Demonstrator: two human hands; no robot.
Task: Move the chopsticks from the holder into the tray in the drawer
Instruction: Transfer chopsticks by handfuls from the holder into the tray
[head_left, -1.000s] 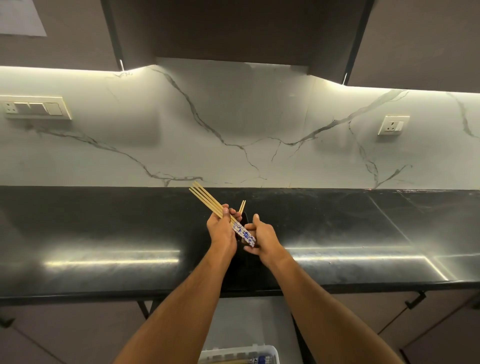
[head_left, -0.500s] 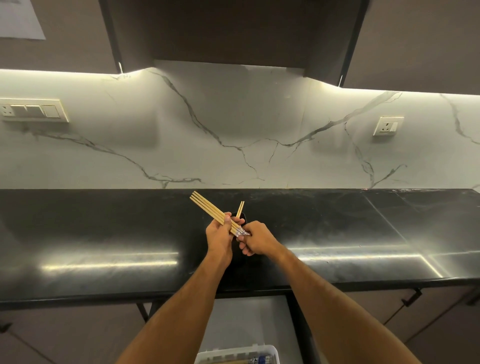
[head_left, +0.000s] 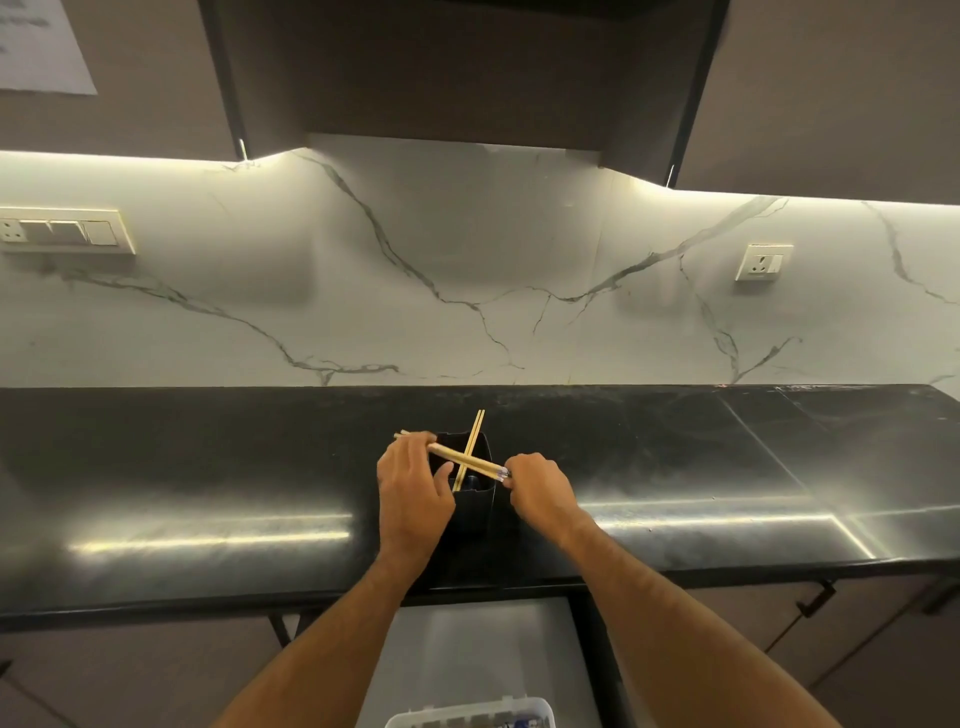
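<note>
Both hands on chopsticks

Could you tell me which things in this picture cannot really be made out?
- Tray, head view: cut off by the bottom edge; its contents unreadable.
- Holder: black on the black counter, with the left hand covering its side.
- Bundle of chopsticks: count unclear; its ends are hidden by both hands.

Both bare forearms extend forward from the lower frame edge, converging. Left hand: back of hand up, fingers curled closed over its grip, thumb extended toward the right hand. Right hand: fingers pinched closed at its grip (fingertips largely hidden), wrist angled inward. Hands near, not touching.
</note>
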